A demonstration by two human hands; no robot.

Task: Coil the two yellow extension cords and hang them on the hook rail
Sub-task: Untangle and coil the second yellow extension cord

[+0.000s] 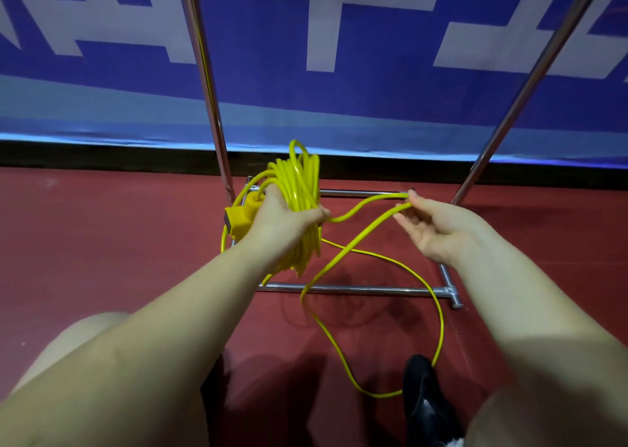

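Gripping the coiled cord [299, 188], left hand [285, 222] faces right hand [438, 225].

Yellow extension cord [299, 188] | mostly wound into bundle of loops, held upright off red floor | yellow socket block [239, 220] at bundle's left side | remaining length uncoiled, trailing in one wide slack loop across floor.
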